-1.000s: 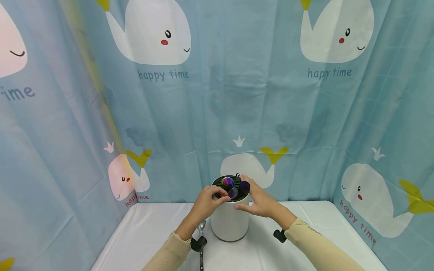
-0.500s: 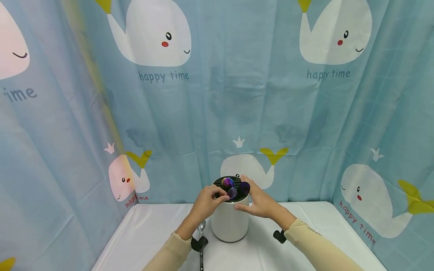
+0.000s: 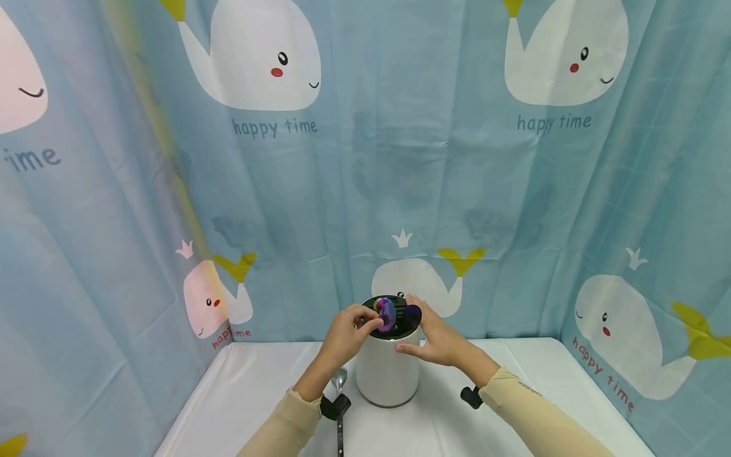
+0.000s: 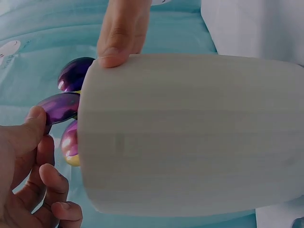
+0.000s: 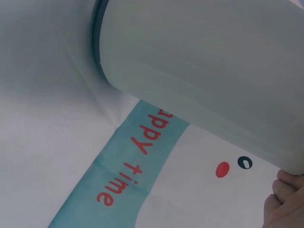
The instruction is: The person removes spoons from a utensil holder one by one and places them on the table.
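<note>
A white cylindrical utensil holder (image 3: 387,374) with a black slotted top stands upright on the table. Several iridescent purple spoons stick up from it, bowls upward. My left hand (image 3: 347,333) pinches one spoon (image 4: 59,107) by its bowl between thumb and fingers; its handle is hidden behind the holder's rim in the left wrist view. A dark purple spoon (image 3: 412,315) rises at the right side of the top, and a pink and gold spoon (image 4: 70,145) shows beside the held one. My right hand (image 3: 438,339) rests against the holder's right upper side, thumb and fingers spread.
A metal spoon (image 3: 339,379) with a black handle lies on the white-covered table (image 3: 257,387), left of the holder and partly under the left wrist's camera. A blue whale-print curtain (image 3: 354,190) surrounds the table at the back and sides.
My left hand has turned the pinched spoon, so its bowl now stands more edge-on and overlaps the spoon behind it. The right hand and the holder have stayed in place.
</note>
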Available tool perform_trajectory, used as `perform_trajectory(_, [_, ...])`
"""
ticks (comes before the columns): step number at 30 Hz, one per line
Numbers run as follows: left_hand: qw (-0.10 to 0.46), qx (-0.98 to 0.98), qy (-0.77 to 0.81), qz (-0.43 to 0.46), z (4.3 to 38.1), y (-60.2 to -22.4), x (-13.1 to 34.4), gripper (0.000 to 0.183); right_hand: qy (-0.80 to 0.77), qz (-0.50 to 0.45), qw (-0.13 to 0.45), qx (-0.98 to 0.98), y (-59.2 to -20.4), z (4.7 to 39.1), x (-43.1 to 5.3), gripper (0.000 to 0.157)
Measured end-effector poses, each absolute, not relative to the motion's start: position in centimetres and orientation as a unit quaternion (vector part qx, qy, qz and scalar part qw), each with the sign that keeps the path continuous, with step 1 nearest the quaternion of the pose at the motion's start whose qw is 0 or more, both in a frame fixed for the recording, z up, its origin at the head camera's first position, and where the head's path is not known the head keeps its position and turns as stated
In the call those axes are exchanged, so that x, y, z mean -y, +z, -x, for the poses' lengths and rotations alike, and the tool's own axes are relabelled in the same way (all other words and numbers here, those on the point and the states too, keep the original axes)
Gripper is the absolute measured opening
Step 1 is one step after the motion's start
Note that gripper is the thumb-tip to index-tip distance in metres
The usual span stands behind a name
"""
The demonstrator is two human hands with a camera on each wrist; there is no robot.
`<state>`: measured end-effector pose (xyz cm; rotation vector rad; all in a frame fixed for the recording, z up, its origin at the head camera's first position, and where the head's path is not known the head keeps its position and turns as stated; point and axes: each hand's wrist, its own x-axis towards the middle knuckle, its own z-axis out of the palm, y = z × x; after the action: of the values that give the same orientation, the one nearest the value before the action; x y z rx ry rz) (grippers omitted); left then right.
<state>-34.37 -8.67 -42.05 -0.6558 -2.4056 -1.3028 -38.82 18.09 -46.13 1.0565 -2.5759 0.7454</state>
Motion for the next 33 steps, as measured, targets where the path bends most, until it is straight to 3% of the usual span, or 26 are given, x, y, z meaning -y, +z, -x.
perform_trajectory(33, [0.244, 0.781, -0.549, 0.171, 33.4, -38.7, 11.3, 0.013, 0.256, -0.363, 0.131, 0.886, -46.3, 38.9, -18.1, 0.113])
